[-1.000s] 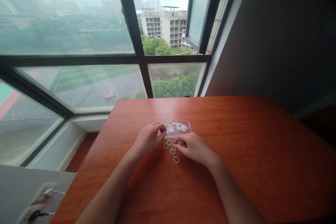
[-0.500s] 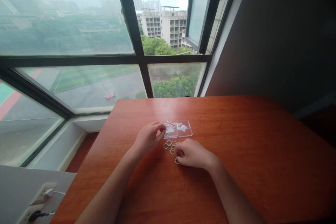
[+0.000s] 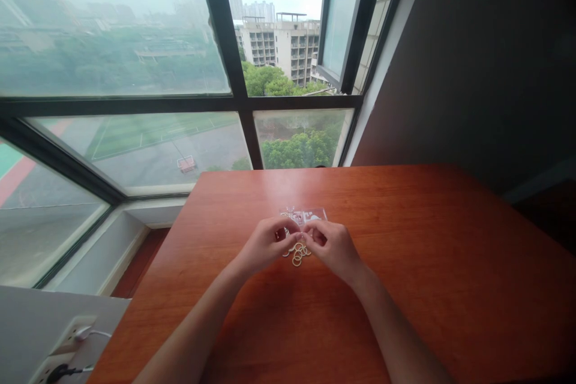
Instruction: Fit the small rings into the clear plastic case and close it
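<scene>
My left hand (image 3: 265,244) and my right hand (image 3: 332,246) meet fingertip to fingertip just above the wooden table (image 3: 405,288). Both are closed in a pinch. The right pinches a small pale ring; what the left pinches is too small to name. Under the fingertips lies a loose cluster of several pale rings (image 3: 297,255). Just beyond the hands a small clear plastic case (image 3: 307,214) lies flat, partly hidden by my fingers.
The table's far edge meets a large window with dark frames (image 3: 245,102). A dark wall (image 3: 472,72) runs along the right. At the lower left a white power strip (image 3: 67,336) holds plugged cables.
My right hand reached toward me, took the single ring lying nearest me, and came back up to my left hand. That ring is gone from the table. The left hand shifted slightly right.
</scene>
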{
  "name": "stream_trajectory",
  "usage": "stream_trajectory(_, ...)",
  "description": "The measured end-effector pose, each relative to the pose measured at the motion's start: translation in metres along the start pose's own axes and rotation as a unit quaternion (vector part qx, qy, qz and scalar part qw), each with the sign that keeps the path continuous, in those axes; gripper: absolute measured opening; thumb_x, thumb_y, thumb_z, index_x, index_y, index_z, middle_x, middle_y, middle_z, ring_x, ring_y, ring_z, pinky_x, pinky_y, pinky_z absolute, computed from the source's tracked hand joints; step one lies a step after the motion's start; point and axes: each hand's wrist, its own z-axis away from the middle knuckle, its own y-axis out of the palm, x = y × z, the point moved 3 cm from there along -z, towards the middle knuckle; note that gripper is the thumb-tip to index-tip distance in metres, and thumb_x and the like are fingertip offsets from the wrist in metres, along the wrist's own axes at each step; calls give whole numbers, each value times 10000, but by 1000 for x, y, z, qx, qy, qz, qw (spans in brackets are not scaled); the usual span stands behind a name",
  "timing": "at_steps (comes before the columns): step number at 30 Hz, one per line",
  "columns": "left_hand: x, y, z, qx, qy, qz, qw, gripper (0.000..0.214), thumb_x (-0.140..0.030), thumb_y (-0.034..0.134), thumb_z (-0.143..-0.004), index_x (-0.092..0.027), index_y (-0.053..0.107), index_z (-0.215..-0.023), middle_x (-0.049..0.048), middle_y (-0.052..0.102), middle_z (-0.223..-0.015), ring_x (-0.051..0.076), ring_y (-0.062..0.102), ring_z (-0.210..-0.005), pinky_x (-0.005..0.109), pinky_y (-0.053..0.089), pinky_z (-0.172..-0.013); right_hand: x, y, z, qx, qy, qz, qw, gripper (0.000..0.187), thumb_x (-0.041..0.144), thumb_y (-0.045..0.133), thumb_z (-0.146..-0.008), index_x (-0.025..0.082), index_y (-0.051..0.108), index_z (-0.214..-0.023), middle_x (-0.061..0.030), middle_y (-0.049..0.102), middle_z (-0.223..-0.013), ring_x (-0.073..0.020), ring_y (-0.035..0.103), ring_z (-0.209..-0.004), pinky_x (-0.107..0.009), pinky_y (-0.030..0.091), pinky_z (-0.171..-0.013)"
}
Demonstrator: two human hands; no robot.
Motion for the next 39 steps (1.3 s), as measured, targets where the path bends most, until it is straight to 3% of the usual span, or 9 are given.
stream_trajectory(16, 1, -2, 1, -7, 25, -72, 997, 110, -171, 546, -830, -150, 632, -765, -27, 564, -644, 72, 450, -575, 176, 346, -553, 2, 1, 1, 14, 4, 12, 1000, 111, 238, 562, -855, 196, 664, -847, 37, 554, -588, -105, 494, -540, -206, 350, -565)
stream_trajectory(25, 18, -14, 0, -53, 13, -218, 974, 100, -168, 518, -815, -183, 615, -793, 16, 637, -789, 120, 533, -671, 217, 385, -620, -6, 7, 1, 78, 41, 98, 991, 111, 235, 564, -858, 236, 675, -863, 26, 658, -689, -122, 572, -624, -215, 361, -618)
stream_trajectory(32, 24, -19, 1, -50, -11, -274, 960, 120, -218, 512, -845, -214, 628, -875, 21, 656, -888, 144, 585, -733, 230, 404, -652, -6, 10, 2, 128, 66, 156, 977, 120, 243, 563, -866, 252, 681, -888, 16, 705, -785, -140, 623, -709, -231, 338, -612)
stream_trajectory(39, 18, -23, 3, -51, -3, -281, 958, 125, -210, 510, -854, -217, 629, -893, 15, 658, -891, 141, 581, -735, 223, 393, -642, 6, 26, 8, 162, 18, 180, 970, 151, 303, 530, -902, 272, 673, -942, -2, 729, -860, -161, 653, -773, -241, 328, -614)
